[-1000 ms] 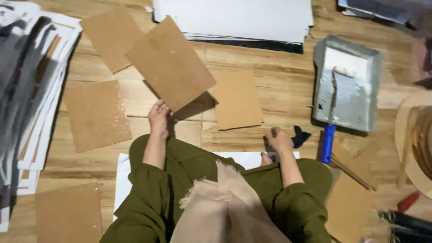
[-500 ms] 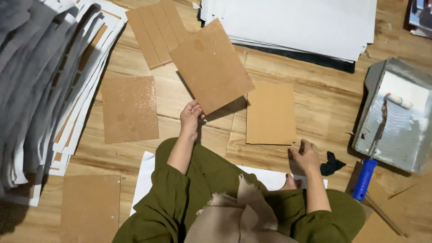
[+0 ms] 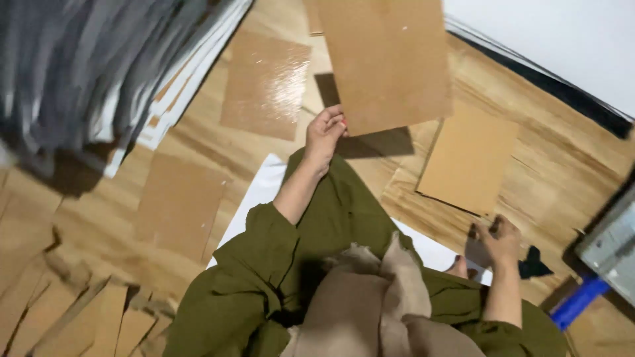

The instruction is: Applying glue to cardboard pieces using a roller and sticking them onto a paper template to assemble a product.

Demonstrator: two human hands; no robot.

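so the left hand (image 3: pixel 323 135) has its fingers pinching the bottom corner of a big brown cardboard sheet (image 3: pixel 387 59), lifted clear of the wooden floor (image 3: pixel 549 165); right hand (image 3: pixel 499 241) rests on the floor, fingers loosely spread, just beside a small black scrap (image 3: pixel 532 264); another cardboard piece (image 3: pixel 469 158) lies flat between both hands; a glossy one (image 3: pixel 264 86) sits further left.

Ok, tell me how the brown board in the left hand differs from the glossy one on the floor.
The held board is lifted at one corner by the left hand; the glossy board lies flat on the wooden floor. The held board looks matte, the glossy board shines wetly. Both are brown rectangles.
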